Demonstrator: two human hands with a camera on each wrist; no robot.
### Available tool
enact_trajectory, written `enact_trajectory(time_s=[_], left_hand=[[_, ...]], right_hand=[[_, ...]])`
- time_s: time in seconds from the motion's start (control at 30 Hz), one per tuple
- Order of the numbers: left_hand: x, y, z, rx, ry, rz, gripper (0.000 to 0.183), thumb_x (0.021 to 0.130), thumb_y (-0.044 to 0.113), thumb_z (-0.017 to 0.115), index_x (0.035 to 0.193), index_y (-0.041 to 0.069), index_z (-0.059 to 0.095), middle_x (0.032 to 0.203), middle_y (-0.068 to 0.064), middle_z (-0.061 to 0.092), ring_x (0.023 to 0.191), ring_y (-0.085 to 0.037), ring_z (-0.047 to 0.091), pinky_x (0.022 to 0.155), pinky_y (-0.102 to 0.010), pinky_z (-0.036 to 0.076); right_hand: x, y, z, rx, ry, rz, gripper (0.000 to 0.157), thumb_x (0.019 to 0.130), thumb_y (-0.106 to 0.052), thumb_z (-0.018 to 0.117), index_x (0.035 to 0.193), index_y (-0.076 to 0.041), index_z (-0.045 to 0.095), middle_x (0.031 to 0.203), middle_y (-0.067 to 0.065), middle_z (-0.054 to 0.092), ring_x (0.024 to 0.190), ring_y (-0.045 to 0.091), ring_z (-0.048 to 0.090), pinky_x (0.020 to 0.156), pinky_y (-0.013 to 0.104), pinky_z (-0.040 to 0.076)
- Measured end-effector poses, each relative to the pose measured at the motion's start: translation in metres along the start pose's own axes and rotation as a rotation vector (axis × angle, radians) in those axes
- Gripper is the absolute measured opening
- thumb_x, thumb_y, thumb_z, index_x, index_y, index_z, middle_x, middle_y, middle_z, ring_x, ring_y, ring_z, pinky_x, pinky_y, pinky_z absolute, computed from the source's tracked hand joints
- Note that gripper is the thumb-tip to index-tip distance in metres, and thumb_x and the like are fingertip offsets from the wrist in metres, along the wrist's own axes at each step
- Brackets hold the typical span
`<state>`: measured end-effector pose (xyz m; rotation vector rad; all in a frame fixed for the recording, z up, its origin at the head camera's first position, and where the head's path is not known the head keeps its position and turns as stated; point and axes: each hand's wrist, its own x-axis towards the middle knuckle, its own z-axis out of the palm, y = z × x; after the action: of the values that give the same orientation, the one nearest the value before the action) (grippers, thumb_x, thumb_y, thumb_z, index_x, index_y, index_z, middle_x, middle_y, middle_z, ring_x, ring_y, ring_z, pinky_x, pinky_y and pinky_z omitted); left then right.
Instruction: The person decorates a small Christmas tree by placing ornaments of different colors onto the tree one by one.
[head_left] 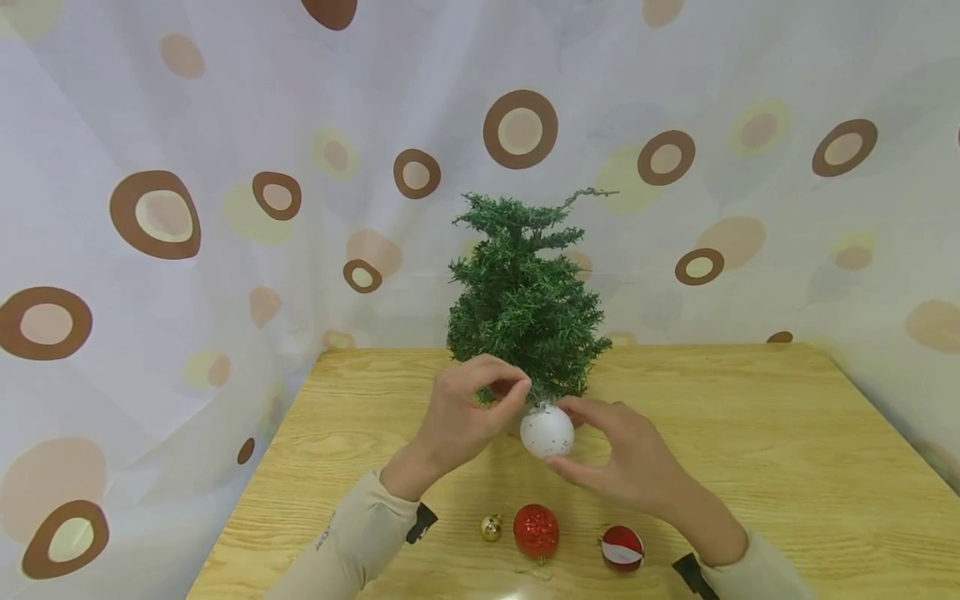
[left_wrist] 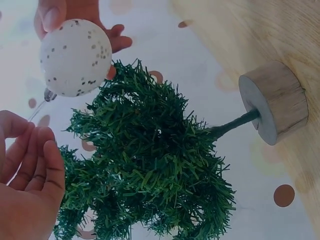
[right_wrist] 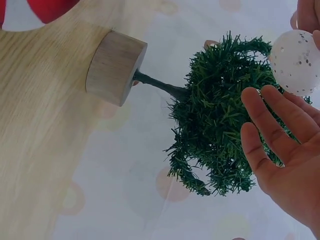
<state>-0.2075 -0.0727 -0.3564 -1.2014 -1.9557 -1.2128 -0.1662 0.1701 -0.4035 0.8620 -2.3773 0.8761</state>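
A white Christmas bauble (head_left: 547,431) dotted with small dark flecks is held up in front of the green artificial Christmas tree (head_left: 532,317). My right hand (head_left: 637,454) grips the ball from the right, thumb below and fingers above. To its left, my left hand (head_left: 465,412) pinches a thin clear string (left_wrist: 37,109) that runs from the bauble's silvery cap (left_wrist: 49,95). In the right wrist view, several of my right fingers (right_wrist: 272,120) stick out straight beside the ball. The tree stands on a round wooden base (left_wrist: 275,102).
Nearer me on the wooden table (head_left: 765,467) lie a small gold bauble (head_left: 491,527), a glittery red bauble (head_left: 536,532) and a red-and-white bauble (head_left: 622,547). Behind the table hangs a white curtain (head_left: 600,75) with brown ring patterns.
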Motion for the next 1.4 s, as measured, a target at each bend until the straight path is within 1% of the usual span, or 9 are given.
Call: enact_trajectory(time_s=[0.2,0.43,0.57,0.67,0.77,0.9,1.07,1.2,1.4], left_hand=[[0.002,0.004,0.001,-0.003,-0.027,-0.012,0.006,0.095,0.0,0.074,0.098,0.003,0.079,0.094,-0.008,0.077,0.078,-0.013,0.07,0.071,-0.022,0.061],[0.0,0.004,0.0,0.02,-0.04,-0.028,0.007,0.096,0.0,0.074,0.098,0.004,0.079,0.094,-0.007,0.077,0.078,-0.012,0.069,0.072,-0.02,0.06],[-0.001,0.004,0.001,-0.006,-0.059,-0.03,0.007,0.097,0.002,0.073,0.1,0.004,0.079,0.095,-0.007,0.077,0.079,-0.011,0.068,0.072,-0.021,0.06],[-0.001,0.004,0.003,-0.006,-0.064,-0.019,0.008,0.098,0.002,0.072,0.1,0.005,0.079,0.095,-0.006,0.077,0.079,-0.01,0.067,0.071,-0.022,0.06],[-0.002,0.002,0.003,0.013,-0.059,-0.005,0.008,0.098,0.001,0.072,0.1,0.005,0.08,0.094,-0.006,0.078,0.078,-0.01,0.068,0.07,-0.022,0.06],[-0.005,0.001,0.003,0.038,-0.055,-0.002,0.008,0.097,0.001,0.073,0.099,0.005,0.08,0.092,-0.006,0.078,0.077,-0.01,0.068,0.071,-0.019,0.059],[-0.007,-0.002,0.003,0.046,-0.057,-0.006,0.007,0.096,0.001,0.074,0.099,0.003,0.08,0.092,-0.007,0.078,0.077,-0.011,0.069,0.071,-0.016,0.058],[-0.007,-0.005,0.004,0.05,-0.059,-0.014,0.007,0.096,0.001,0.074,0.1,0.003,0.08,0.093,-0.008,0.078,0.077,-0.011,0.069,0.071,-0.016,0.058],[-0.01,-0.007,0.004,0.087,-0.081,-0.095,0.008,0.098,0.004,0.073,0.1,0.003,0.08,0.085,-0.005,0.075,0.068,-0.006,0.06,0.063,-0.015,0.051]], right_hand=[[0.007,-0.002,-0.001,-0.032,0.029,-0.058,0.058,0.08,-0.029,0.093,0.132,-0.014,0.071,0.112,-0.005,0.077,0.093,0.009,0.068,0.078,0.038,0.057],[0.025,-0.01,0.0,0.033,0.2,-0.203,0.027,0.099,-0.028,0.076,0.117,-0.008,0.078,0.106,0.004,0.08,0.09,0.018,0.073,0.076,0.039,0.061],[0.033,-0.017,0.002,0.05,0.27,-0.236,0.031,0.107,-0.035,0.064,0.111,-0.008,0.079,0.09,0.001,0.078,0.072,0.013,0.066,0.063,0.023,0.054],[0.036,-0.02,0.003,0.073,0.283,-0.233,0.023,0.106,-0.027,0.066,0.109,-0.009,0.08,0.082,-0.003,0.074,0.062,0.005,0.053,0.055,0.015,0.042],[0.038,-0.022,0.005,0.086,0.287,-0.231,0.01,0.098,-0.01,0.074,0.106,-0.009,0.081,0.079,-0.003,0.073,0.06,0.002,0.05,0.054,0.012,0.04],[0.038,-0.024,0.009,0.08,0.285,-0.21,0.019,0.087,0.004,0.078,0.102,-0.007,0.081,0.079,-0.001,0.075,0.06,0.001,0.051,0.054,0.011,0.041],[0.039,-0.027,0.011,0.057,0.274,-0.161,0.019,0.083,0.005,0.08,0.099,-0.005,0.082,0.077,0.0,0.075,0.059,0.0,0.052,0.053,0.014,0.044],[0.04,-0.028,0.013,0.05,0.272,-0.14,0.015,0.086,0.004,0.078,0.098,-0.005,0.082,0.076,0.001,0.075,0.059,0.0,0.053,0.053,0.015,0.045],[0.041,-0.026,0.015,-0.022,0.279,-0.085,0.01,0.089,0.001,0.075,0.096,-0.005,0.081,0.078,0.002,0.075,0.058,0.001,0.054,0.052,0.014,0.043]])
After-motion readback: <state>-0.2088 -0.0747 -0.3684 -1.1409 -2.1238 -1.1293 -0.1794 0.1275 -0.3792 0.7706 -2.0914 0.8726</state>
